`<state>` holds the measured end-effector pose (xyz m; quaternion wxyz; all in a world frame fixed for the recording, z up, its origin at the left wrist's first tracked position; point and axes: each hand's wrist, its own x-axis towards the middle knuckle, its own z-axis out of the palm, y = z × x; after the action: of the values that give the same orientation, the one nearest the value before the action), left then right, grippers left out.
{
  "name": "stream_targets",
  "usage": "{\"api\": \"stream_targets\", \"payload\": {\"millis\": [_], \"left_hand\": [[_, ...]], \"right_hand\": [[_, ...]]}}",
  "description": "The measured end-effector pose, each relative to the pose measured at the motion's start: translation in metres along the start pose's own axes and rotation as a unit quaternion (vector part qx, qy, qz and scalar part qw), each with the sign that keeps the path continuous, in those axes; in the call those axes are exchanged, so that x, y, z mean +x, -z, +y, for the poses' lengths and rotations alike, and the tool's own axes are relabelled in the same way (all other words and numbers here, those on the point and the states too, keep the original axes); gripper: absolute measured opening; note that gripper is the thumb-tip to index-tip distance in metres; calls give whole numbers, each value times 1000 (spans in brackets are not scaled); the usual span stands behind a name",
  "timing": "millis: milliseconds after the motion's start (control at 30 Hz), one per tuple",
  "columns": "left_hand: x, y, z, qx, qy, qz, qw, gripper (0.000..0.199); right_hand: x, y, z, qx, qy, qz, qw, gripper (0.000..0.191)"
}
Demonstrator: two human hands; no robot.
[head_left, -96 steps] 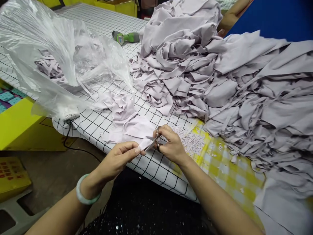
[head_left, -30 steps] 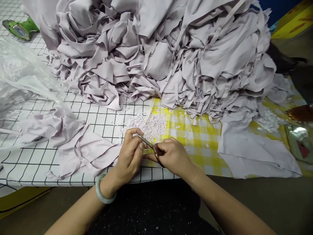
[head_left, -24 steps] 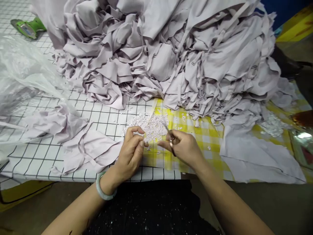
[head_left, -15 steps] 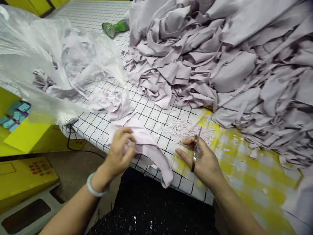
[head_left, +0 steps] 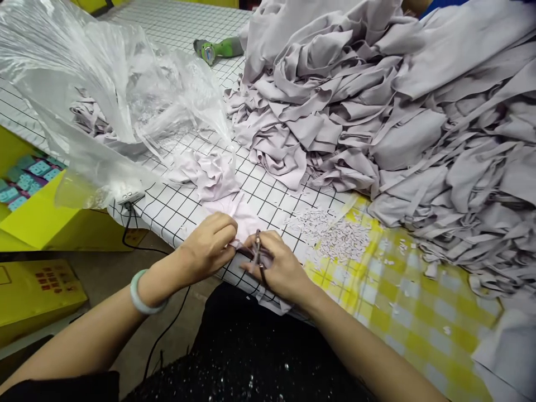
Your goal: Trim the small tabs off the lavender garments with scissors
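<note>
My left hand [head_left: 213, 245] pinches the edge of a pale pink cloth piece [head_left: 247, 215] near the table's front edge. Close beside it, my right hand [head_left: 278, 262] is closed around a pair of small scissors [head_left: 257, 251], whose handle loops sit at the fingers. The right fingertips meet the same cloth, and part of it hangs below the hand over the edge. Further back, the cloth runs up to a crumpled bunch of pale fabric [head_left: 213, 173]. Many tiny fabric snippets [head_left: 339, 231] lie to the right of my hands.
A large heap of greyish-pink cut cloth [head_left: 326, 111] covers the right and back. A clear plastic bag [head_left: 125, 84] with fabric in it stands at left, near a white power strip [head_left: 129, 192]. A green-handled tool [head_left: 218, 50] lies behind. Yellow boxes [head_left: 42, 290] stand below left.
My right hand has moved left with the scissors, from over the snippets to the cloth. My left hand has closed on the cloth's edge. The view has shifted slightly.
</note>
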<state>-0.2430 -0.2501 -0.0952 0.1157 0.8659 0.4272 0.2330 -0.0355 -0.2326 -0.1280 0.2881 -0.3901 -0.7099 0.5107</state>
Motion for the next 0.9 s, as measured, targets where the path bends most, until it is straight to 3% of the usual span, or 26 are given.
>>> {"api": "stream_targets", "payload": {"millis": [67, 133, 167, 200, 267, 367, 433, 467, 533, 633, 733, 800, 867, 900], "left_hand": [[-1, 10, 13, -89, 46, 3, 995, 15], [-4, 12, 26, -231, 112, -77, 963, 13], [-5, 10, 31, -323, 146, -140, 925, 11], [-5, 5, 35, -421, 175, -199, 867, 13], [0, -8, 40, -599, 221, -247, 729, 28], [12, -29, 42, -762, 278, -148, 565, 39], [18, -35, 42, -810, 307, -94, 490, 31], [20, -35, 42, -818, 323, -85, 469, 26], [22, -32, 43, -813, 346, -90, 459, 17], [25, -25, 45, -803, 348, -114, 471, 17], [32, -23, 47, -826, 330, -140, 434, 37], [37, -25, 50, -832, 335, -140, 419, 37], [39, -27, 52, -817, 349, -108, 447, 26], [38, -27, 53, -800, 350, -81, 482, 24]], "right_hand": [[5, -4, 3, 43, -29, 50, 997, 8], [11, -3, 4, 95, -40, 109, 989, 9], [14, -1, 2, 115, -34, 127, 985, 10], [16, 1, 1, 129, -21, 138, 982, 11], [19, 7, -4, 151, 5, 147, 978, 12], [22, 14, -7, 195, 18, 152, 969, 15], [24, 18, -6, 223, 35, 153, 962, 16], [24, 20, -5, 230, 48, 154, 960, 16], [25, 24, -4, 226, 73, 159, 958, 17], [26, 29, -5, 212, 80, 170, 959, 17], [26, 31, -11, 216, 74, 159, 960, 17], [26, 33, -13, 216, 70, 149, 962, 17], [27, 34, -13, 214, 70, 150, 963, 17], [28, 34, -12, 214, 65, 156, 962, 18]]}}
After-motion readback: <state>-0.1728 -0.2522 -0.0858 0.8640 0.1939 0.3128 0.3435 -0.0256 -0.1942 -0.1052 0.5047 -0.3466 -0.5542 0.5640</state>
